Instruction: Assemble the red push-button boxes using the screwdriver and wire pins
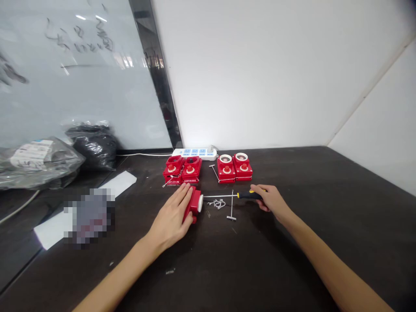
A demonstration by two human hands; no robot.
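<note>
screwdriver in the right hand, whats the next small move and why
Probably seat the screwdriver tip in the white face of the red box and begin turning. The right hand grips the handle, the shaft lies level with its tip at that face, and the left hand braces the box on its side. Whether the tip sits in a screw is too small to tell.

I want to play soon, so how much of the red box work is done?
Four red boxes stand at the back of the table, seemingly finished, though I cannot be sure. In hand: the left hand steadies a fifth red box on its side while the right hand holds a screwdriver aimed at its white face. Small metal parts lie loose beside it, so it looks unfinished.
</note>
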